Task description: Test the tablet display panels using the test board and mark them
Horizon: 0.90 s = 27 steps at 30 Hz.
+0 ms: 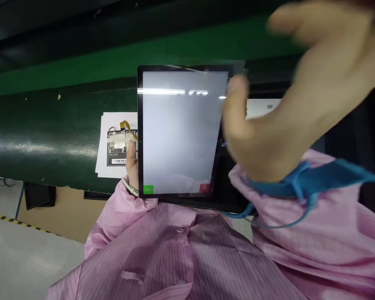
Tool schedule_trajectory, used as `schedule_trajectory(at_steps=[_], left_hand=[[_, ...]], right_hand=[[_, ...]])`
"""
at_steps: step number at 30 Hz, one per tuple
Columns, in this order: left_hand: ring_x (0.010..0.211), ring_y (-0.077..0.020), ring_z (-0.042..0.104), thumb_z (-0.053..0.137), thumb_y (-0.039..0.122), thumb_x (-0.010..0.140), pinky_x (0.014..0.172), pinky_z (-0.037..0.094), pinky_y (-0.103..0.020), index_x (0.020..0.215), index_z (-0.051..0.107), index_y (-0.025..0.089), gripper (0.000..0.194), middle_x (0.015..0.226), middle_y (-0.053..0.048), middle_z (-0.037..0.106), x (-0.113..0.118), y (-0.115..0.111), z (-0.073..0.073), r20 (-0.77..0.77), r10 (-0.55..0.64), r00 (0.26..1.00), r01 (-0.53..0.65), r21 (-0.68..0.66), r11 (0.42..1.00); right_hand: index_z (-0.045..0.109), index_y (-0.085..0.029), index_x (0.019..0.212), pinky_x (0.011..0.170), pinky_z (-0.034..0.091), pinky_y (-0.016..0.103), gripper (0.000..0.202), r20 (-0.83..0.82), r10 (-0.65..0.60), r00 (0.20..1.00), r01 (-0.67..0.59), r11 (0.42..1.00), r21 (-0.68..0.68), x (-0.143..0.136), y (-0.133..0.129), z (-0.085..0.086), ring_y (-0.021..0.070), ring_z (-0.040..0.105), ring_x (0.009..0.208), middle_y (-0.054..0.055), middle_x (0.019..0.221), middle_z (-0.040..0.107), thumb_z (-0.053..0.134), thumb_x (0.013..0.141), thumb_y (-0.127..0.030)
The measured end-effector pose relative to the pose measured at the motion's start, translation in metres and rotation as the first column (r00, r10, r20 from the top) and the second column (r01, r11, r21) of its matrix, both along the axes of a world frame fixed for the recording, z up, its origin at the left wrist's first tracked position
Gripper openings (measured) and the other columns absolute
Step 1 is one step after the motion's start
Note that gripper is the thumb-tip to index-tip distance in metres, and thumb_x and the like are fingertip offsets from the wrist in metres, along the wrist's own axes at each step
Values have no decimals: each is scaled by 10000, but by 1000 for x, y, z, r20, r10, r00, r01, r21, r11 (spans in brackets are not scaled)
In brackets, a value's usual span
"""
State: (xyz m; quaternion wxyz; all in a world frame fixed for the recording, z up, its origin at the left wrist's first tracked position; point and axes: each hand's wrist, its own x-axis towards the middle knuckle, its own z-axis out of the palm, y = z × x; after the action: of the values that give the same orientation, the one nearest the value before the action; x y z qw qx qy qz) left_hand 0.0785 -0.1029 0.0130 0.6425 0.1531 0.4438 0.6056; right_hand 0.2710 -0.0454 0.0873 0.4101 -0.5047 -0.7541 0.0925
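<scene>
A tablet [181,133] with a lit, pale grey screen is held upright in front of my body. The screen shows a green box at lower left and a red box at lower right. My left hand [132,166] grips its left edge, the other fingers hidden behind it. Clear film [239,66] sticks out past the tablet's top right corner. My right hand [287,100], blurred and close to the camera, has its digits spread wide; one overlaps the tablet's right edge, and whether it touches is unclear. Nothing shows between them.
A circuit board assembly [117,152] with an orange flex cable lies on white sheets [102,160] at left, on the dark green surface [50,125]. A blue strap [325,177] circles my right wrist. Another white item [261,107] sits behind my right hand.
</scene>
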Motion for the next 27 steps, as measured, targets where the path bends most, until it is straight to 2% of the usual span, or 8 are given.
schedule_trajectory(at_steps=[2,6,9,12,15,19,23,27], left_hand=[[1494,-337,413,512,708,887,1109,523,-468,1083,751,227,572,1348,-49,686,1,-1,0,-7,-19,1000,20,26,999],[1467,-321,453,459,741,890,1113,521,-450,1148,735,238,630,1331,-51,693,6,-1,5,-49,-36,998,40,91,995],[1484,-293,431,502,665,892,1112,519,-409,1118,744,251,530,1265,-41,724,7,2,8,-98,23,995,-12,113,994],[1475,-320,436,534,676,857,1095,531,-428,1063,755,212,553,1191,-79,749,5,5,9,-72,-18,997,24,90,996],[1434,-339,486,514,692,863,1075,543,-461,1091,745,214,578,1210,-88,743,1,6,9,-48,-58,997,62,101,993],[1386,-327,542,476,654,907,1053,555,-473,1121,734,243,531,1252,-71,736,-5,7,11,-62,-85,994,88,50,995],[1319,-341,604,455,672,910,996,590,-476,1137,736,252,554,1278,-62,732,-9,10,21,-103,-115,988,118,26,993],[1308,-341,617,552,601,915,1030,575,-465,1118,743,240,456,1191,-64,761,-9,14,48,-184,-160,970,161,-6,987]], right_hand=[[460,-171,1472,1231,227,698,679,124,29,992,-36,998,49,-18,-10,-6,440,314,1483,174,1529,412,568,939,-576],[361,-132,1559,1236,267,675,1038,216,231,949,-221,973,-69,-45,-21,-24,454,227,1540,207,1636,303,756,760,-664],[541,-99,1428,1162,447,537,705,258,170,951,-182,983,24,-52,-28,-35,372,434,1445,190,1524,500,733,863,-476],[720,-143,1114,899,580,333,200,219,107,970,-145,975,166,-50,-34,-43,213,660,1095,78,1160,742,594,973,-210],[726,-166,1095,858,569,319,251,30,32,999,-38,977,210,-46,-35,-49,172,645,950,54,1001,749,502,988,-131],[675,-138,1251,1059,486,531,367,-21,-119,993,120,985,120,-40,-33,-56,314,499,1254,152,1348,626,524,985,-340],[629,-149,1308,1174,371,594,477,-37,-83,996,80,995,-61,-33,-31,-55,346,348,1411,160,1563,421,474,1001,-479],[526,-198,1440,1216,338,566,569,-206,0,979,-55,965,-258,-23,-21,-40,305,354,1439,124,1537,464,419,1010,-555]])
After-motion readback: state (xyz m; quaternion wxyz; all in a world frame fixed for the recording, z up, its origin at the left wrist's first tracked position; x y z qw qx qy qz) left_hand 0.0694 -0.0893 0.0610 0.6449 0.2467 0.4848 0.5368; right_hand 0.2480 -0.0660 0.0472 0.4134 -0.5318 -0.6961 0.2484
